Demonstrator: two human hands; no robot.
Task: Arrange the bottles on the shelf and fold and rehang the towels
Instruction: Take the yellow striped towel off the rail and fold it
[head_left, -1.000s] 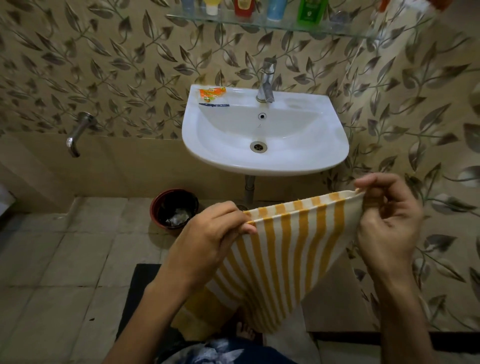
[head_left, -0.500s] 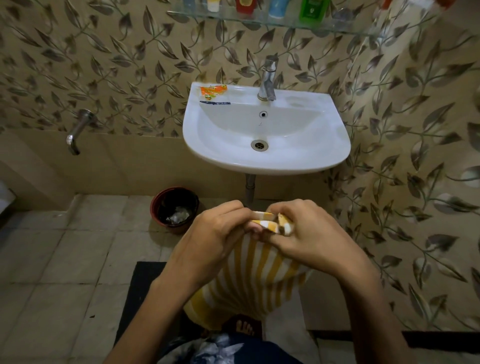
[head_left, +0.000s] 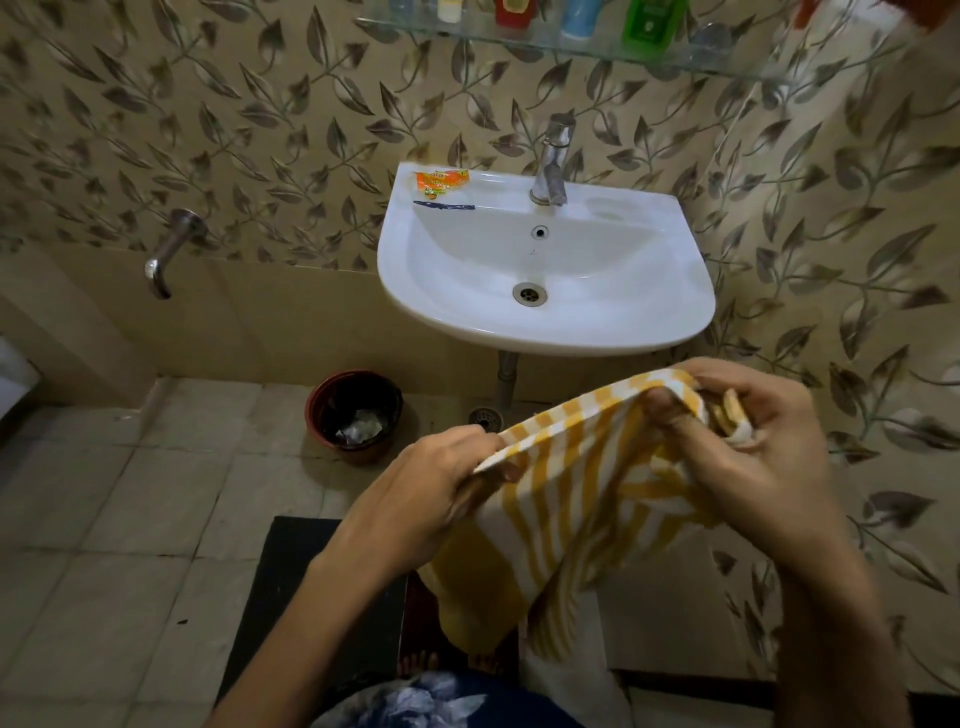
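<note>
Towel (head_left: 582, 499): hangs between both hands, upper edge stretched.
Left hand (head_left: 431, 488): fingers pinch its 9 o'clock corner.
Right hand (head_left: 748, 441): fingers clutch bunched 3 o'clock corner.

Soft woven cloth towel (head_left: 571, 499), yellow-and-white striped; glossy white ceramic sink (head_left: 545, 322); shiny metal tap (head_left: 551, 161); clear glass shelf (head_left: 613, 54); matt stone-look floor tiles (head_left: 130, 519)

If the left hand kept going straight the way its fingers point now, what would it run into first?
The left hand points up and right along the striped towel it grips, so it would likely meet the right hand holding the other end. Past that is the sink, but depth is unclear.
</note>
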